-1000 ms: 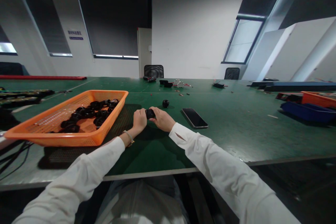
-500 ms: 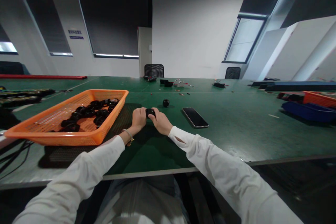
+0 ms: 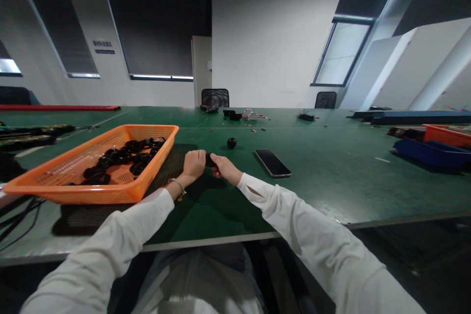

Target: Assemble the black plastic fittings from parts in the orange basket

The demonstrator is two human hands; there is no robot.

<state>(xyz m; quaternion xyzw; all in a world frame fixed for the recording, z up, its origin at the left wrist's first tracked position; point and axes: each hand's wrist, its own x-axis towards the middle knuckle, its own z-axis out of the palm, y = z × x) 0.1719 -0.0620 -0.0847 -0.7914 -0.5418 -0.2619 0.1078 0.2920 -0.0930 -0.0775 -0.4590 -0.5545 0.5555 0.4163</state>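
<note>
Your two hands meet over the green counter [image 3: 312,149], in front of your body, with a small black part [image 3: 209,160] between them; your left hand [image 3: 194,163] is curled around the part's left end, knuckles up, and your right hand [image 3: 227,170] pinches its right end, thumb on top and fingers bent underneath; most of the part is hidden by your fingers, so you cannot tell its full shape from here; a thin bracelet [image 3: 178,187] circles your left wrist, and white sleeves [image 3: 294,211] cover both your forearms.

Just beyond your right hand, apart from it, a round black piece [image 3: 231,143] sits on the counter; to the right of that same hand a phone [image 3: 273,163] lies flat, dark screen up, near but not touching; to the left of your left hand stands an orange basket [image 3: 99,196] with perforated walls, and a heap of glossy black parts [image 3: 123,157] lies inside it, mostly toward the side nearer your hands.

Well beyond your hands, toward the far edge, lie some black pieces [image 3: 233,115] with a white piece [image 3: 250,116] beside them; far to the right of your hands rests a blue tray [image 3: 430,153], with an orange container [image 3: 447,134] just behind it.
</note>
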